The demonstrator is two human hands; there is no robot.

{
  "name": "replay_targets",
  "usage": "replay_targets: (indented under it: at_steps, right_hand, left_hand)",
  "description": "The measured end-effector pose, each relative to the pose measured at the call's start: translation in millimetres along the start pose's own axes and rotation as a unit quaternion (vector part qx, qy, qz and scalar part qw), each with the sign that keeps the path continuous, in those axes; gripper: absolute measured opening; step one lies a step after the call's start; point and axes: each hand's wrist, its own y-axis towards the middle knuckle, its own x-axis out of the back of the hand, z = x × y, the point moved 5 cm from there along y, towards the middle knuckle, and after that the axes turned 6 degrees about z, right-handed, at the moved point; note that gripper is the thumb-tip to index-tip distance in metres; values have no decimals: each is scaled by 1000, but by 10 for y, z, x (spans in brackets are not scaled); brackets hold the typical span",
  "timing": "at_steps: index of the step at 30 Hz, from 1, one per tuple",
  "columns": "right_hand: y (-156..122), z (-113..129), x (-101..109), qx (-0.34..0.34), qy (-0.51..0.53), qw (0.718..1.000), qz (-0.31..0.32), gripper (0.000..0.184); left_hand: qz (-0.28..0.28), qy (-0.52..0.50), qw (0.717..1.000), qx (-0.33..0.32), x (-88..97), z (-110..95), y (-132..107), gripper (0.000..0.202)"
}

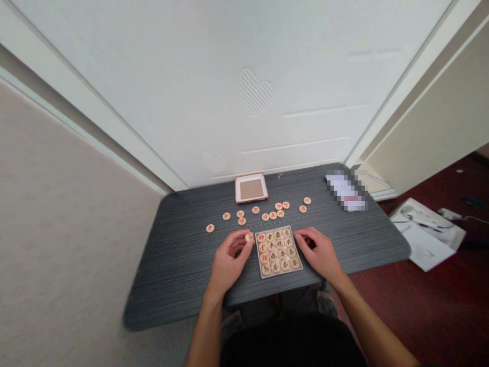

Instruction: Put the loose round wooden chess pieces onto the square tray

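Observation:
A xiangqi piece (pixel 249 237) is pinched between the thumb and fingers of my left hand (pixel 228 258), just off the upper left edge of a shallow square box (pixel 262 276). Rows of round wooden pieces with red or black characters lie in that box, among them a red-marked piece (pixel 261 237) in its top left corner. On the other side, my right hand (pixel 317 248) rests with curled fingers by the upper right edge; its thumb and forefinger tips are close together, and I cannot make out anything between them. Several loose pieces (pixel 255 210) with red characters lie beyond the box.
A box lid (pixel 251 189) with a pale rim lies at the back of the dark table (pixel 179 265), near a white panel with hearts (pixel 255 92). Towards the back right is a blurred-out flat object (pixel 346 190). White packaging (pixel 428 232) sits on the red floor.

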Motion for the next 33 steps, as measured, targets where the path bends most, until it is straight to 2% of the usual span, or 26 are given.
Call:
replay_targets:
  at_steps: [3,6,13,16,22,27,33]
  right_hand:
    - [-4,-7,6,1,8,1000,-7,21]
    - [-5,-11,17,3,15,1000,-13,22]
    - [-16,80,51,12,17,1000,-22,21]
    - [-49,232,51,23,23,999,-16,20]
    - [-130,607,-48,70,68,995,15,16]
    - [-159,709,-152,75,96,991,48,16]
    - [-160,711,-176,61,97,992,44,17]
  left_hand:
    - [14,-99,995,30,-85,-52,-39,37]
    - [26,-127,991,45,-153,-101,-63,39]
    - [23,-144,988,55,-263,-146,-74,40]
    - [26,-136,989,52,-318,-194,-108,34]
    - [29,-24,999,31,-414,-320,-196,23]
    - [10,-84,995,46,-473,-344,-238,24]
    - [-1,-101,993,67,-510,-344,-284,24]
